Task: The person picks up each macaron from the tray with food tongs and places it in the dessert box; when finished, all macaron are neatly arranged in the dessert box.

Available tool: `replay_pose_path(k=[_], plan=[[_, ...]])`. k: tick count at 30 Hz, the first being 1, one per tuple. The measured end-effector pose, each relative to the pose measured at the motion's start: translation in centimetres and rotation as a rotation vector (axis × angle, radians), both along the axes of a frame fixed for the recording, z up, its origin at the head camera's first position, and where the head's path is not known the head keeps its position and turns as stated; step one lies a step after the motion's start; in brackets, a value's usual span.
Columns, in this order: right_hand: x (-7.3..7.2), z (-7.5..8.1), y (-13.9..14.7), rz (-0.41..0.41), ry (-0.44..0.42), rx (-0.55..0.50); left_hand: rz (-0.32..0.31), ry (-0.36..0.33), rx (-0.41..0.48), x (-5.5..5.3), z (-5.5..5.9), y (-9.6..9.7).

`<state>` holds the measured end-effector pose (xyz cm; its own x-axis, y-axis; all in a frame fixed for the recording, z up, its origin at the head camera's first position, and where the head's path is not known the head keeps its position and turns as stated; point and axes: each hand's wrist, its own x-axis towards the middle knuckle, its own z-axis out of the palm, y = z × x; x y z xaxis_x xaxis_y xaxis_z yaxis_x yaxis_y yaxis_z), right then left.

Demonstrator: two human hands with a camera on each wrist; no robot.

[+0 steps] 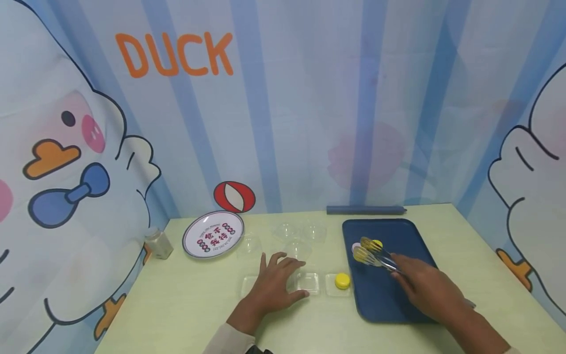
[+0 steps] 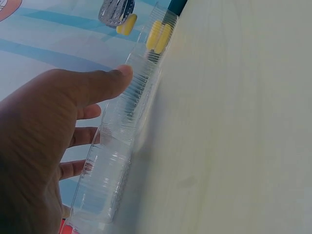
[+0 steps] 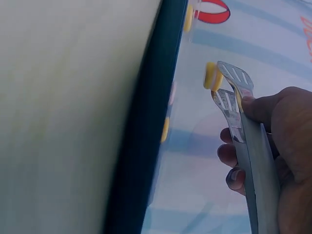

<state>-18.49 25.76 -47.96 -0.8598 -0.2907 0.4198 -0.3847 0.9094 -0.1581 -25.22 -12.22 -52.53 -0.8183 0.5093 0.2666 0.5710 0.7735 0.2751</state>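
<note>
My right hand [image 1: 431, 290] holds metal tongs [image 1: 389, 263] over the blue tray [image 1: 393, 302]. A yellow macaron [image 3: 212, 76] is pinched between the slotted tips, raised above the tray in the right wrist view. Another yellow macaron [image 1: 377, 244] and a pale one [image 1: 355, 247] are near the tongs in the head view. My left hand [image 1: 276, 282] spreads over a row of clear plastic trays [image 1: 308, 283], thumb at the front edge and fingers toward the back. A yellow macaron [image 1: 342, 280] sits in the rightmost clear compartment, beside the blue tray.
Several clear plastic cups [image 1: 297, 249] stand behind my left hand. A printed plate [image 1: 213, 235] lies at the back left, with a small shaker [image 1: 158, 243] left of it. A blue rod [image 1: 366, 210] lies along the back edge, before the duck-print curtain [image 1: 300, 98].
</note>
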Motion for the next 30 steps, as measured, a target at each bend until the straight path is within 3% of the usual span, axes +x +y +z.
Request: replay_pose_path(k=[6, 17, 22, 30], plan=[[-0.4, 0.3, -1.6, 0.078, 0.071, -0.008, -0.006, 0.019, 0.005, -0.1, -0.2, -0.1], [-0.4, 0.6, -5.1, 0.172, 0.034, 0.009, -0.008, 0.039, 0.002, -0.2, -0.4, 0.0], [-0.4, 0.5, -6.4, 0.223, 0.063, 0.022, -0.017, 0.038, 0.012, -0.2, -0.2, 0.0], [-0.6, 0.5, -7.9, 0.247, -0.037, 0.057, -0.009, 0.008, 0.042, -0.2, -0.3, 0.0]])
